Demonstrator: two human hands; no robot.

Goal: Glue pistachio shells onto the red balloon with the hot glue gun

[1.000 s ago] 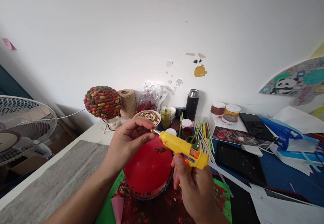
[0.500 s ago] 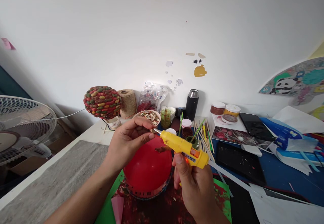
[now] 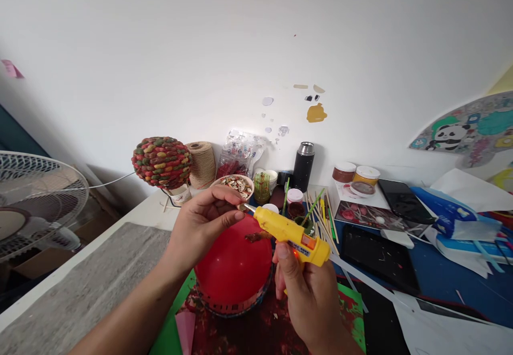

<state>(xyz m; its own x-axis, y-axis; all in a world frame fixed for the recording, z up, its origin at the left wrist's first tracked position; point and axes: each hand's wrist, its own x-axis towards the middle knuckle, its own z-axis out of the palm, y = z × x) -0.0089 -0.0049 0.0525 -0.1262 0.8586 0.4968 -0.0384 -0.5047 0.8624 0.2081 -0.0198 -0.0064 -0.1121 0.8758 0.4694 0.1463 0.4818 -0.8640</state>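
Observation:
My right hand (image 3: 310, 296) is wrapped round the grip of a yellow hot glue gun (image 3: 292, 234), whose red light glows. The metal nozzle points left and meets a small shell piece (image 3: 241, 207) pinched between the thumb and fingers of my left hand (image 3: 206, 218). Fingers cover most of that piece. Below both hands a round red balloon (image 3: 236, 264) rests in a dark-rimmed holder. A few brownish pieces (image 3: 256, 236) are stuck near its top. Behind my left hand stands a bowl (image 3: 234, 180) of similar pale and brown shell pieces.
To the left are a shell-covered ball (image 3: 162, 162), a twine spool (image 3: 201, 165) and a fan (image 3: 40, 205). A black flask (image 3: 303, 168) stands at the wall. Paint jars (image 3: 344, 172), wooden sticks (image 3: 326, 216) and a dark tablet (image 3: 379, 256) lie to the right. Paint-stained green card (image 3: 350, 312) lies underneath.
Almost nothing differs. Both hands, the glue gun and the shell piece hold nearly the same position; the view has shifted very slightly.

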